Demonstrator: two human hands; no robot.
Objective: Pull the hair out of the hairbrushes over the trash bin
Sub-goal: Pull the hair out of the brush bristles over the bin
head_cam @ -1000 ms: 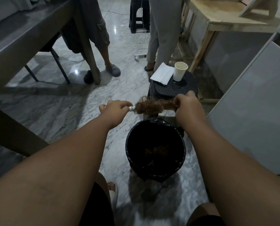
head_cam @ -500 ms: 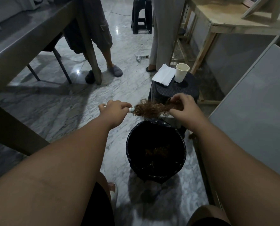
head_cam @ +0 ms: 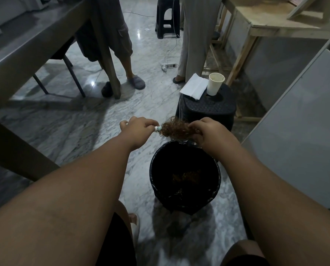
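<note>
My left hand [head_cam: 139, 129] is shut on the handle of a hairbrush [head_cam: 158, 128], of which only a white and pale green bit shows. The brush head is buried under a clump of curly brown hair [head_cam: 176, 129]. My right hand [head_cam: 211, 132] pinches the right end of that hair. Both hands are held just above the far rim of a black-lined trash bin [head_cam: 154, 181] on the floor. Some brown hair lies at the bottom of the bin.
A black plastic stool [head_cam: 208, 110] behind the bin carries a paper cup [head_cam: 215, 83] and a white napkin [head_cam: 194, 88]. Two people stand beyond it. A dark table [head_cam: 25, 47] runs along the left, a grey cabinet [head_cam: 298, 135] on the right.
My right hand has shifted from a fist around the brush head to a pinch on the hair's right end, sliding slightly lower. The left hand has stayed in place.
</note>
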